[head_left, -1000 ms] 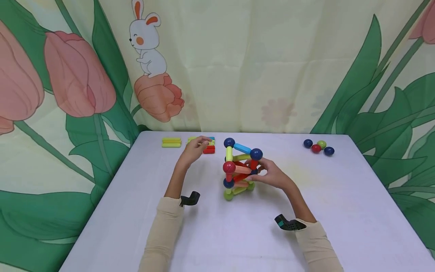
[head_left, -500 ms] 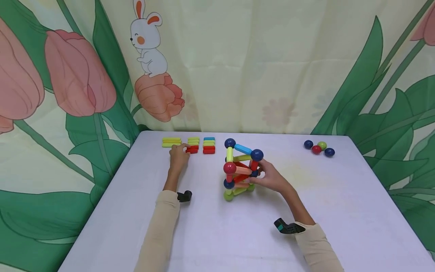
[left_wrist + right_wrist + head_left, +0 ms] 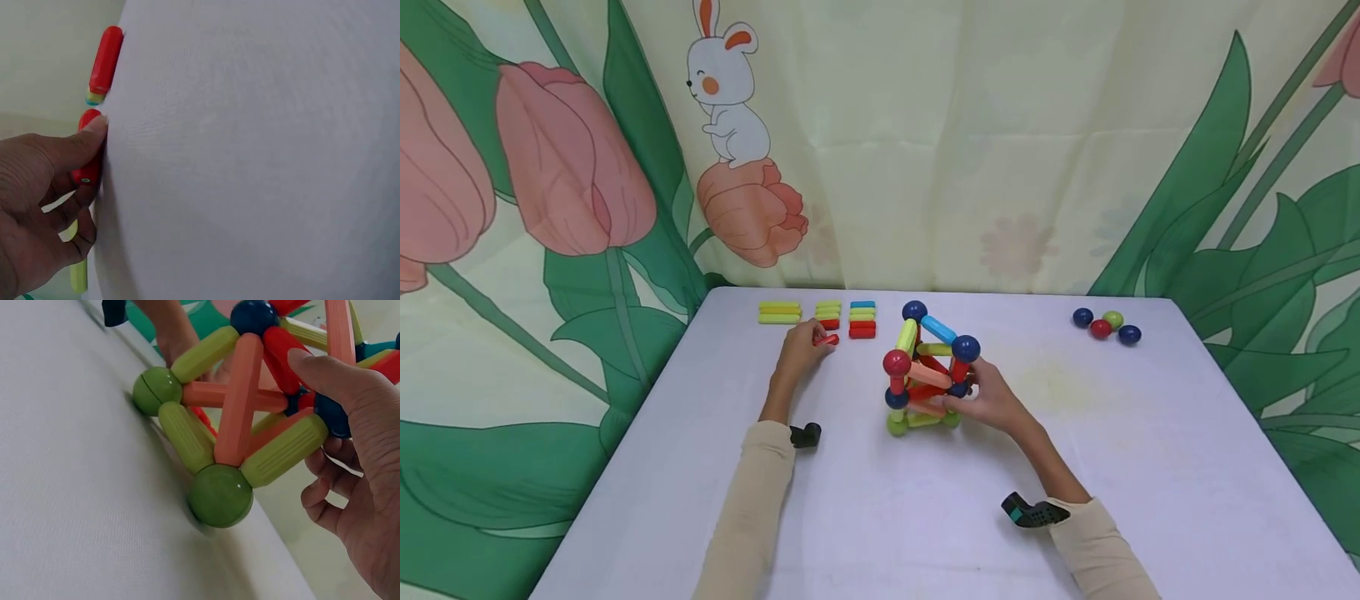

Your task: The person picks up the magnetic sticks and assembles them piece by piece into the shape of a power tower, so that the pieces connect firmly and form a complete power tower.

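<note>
My left hand [image 3: 801,348] pinches a red rod [image 3: 827,340] between thumb and fingers, just in front of the middle stack of rods [image 3: 828,310]. In the left wrist view the thumb lies along that red rod [image 3: 91,164]. My right hand [image 3: 992,396] grips the right side of a ball-and-rod tower [image 3: 929,375], at a blue ball [image 3: 331,415]. The tower has blue, red and green balls joined by red, orange, yellow-green and light blue rods. Its green balls [image 3: 220,495] sit low, close over the table, and the tower leans slightly left.
Along the table's back edge lie a pair of yellow-green rods [image 3: 779,313] and a stack of blue, yellow-green and red rods [image 3: 862,321]. Several loose balls [image 3: 1101,330] sit at the back right. A printed curtain [image 3: 887,167] hangs behind the white table [image 3: 880,517].
My left hand moved left from the right stack to the middle one and drew a red rod toward me. Under my right hand, the tower tilted slightly left.
</note>
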The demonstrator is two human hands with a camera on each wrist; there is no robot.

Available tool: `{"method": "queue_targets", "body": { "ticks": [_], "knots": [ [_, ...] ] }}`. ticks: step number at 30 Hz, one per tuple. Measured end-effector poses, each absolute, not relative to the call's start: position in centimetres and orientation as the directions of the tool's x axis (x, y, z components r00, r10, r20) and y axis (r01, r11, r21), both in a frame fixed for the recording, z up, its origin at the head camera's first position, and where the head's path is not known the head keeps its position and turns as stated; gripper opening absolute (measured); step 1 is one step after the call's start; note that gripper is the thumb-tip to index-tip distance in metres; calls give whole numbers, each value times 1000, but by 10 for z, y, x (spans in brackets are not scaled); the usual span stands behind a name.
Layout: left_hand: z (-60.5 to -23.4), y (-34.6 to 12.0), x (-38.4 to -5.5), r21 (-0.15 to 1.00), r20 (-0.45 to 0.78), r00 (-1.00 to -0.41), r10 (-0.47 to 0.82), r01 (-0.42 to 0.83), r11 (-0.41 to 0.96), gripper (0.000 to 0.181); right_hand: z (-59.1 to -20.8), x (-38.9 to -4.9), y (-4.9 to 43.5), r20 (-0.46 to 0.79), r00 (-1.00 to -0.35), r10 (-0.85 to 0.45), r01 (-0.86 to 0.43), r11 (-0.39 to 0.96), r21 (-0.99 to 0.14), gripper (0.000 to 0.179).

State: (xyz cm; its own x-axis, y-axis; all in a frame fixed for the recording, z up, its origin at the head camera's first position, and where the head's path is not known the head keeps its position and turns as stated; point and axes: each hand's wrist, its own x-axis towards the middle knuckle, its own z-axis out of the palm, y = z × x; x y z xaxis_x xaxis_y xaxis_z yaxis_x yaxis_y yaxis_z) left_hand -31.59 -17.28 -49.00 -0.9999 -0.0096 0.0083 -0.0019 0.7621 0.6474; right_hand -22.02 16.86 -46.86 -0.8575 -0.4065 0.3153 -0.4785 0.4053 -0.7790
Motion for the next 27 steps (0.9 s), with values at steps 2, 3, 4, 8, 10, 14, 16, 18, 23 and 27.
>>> {"method": "queue_targets", "body": {
  "ticks": [2,3,4,8,10,14,16,18,23,27],
  "knots": [
    [-487,-169,-314,667,-13,-1000,9,-1,745,32,-469,-220,167,329,-857,-397,-487,417,-767,65],
    [-484,-166,-312,682,-20,-1000,17,-2,731,34,-469,-220,167,335,-857,-392,-491,421,-763,65],
    [-481,-163,-311,708,-23,-1000,22,-1,707,36,-469,-220,166,339,-857,-388,-492,426,-759,65],
    [-457,-146,-302,845,-12,-998,56,20,535,42,-469,-219,164,336,-866,-371,-481,431,-763,65],
    [-438,-135,-296,912,3,-996,94,41,408,43,-468,-219,163,329,-873,-359,-469,434,-769,66],
    [-397,-112,-276,973,65,-985,162,98,208,39,-468,-219,162,316,-887,-338,-446,448,-775,70],
    [-380,-101,-265,980,111,-978,179,138,146,36,-468,-219,161,315,-890,-330,-442,450,-776,73],
    [-367,-90,-253,977,161,-968,191,183,107,33,-468,-218,161,316,-891,-326,-440,448,-779,75],
    [-353,-66,-234,912,330,-914,237,373,168,30,-466,-218,162,318,-896,-310,-433,449,-782,78],
    [-360,-56,-230,811,438,-860,260,503,298,30,-466,-218,163,318,-899,-302,-429,458,-779,78]
  ]
}}
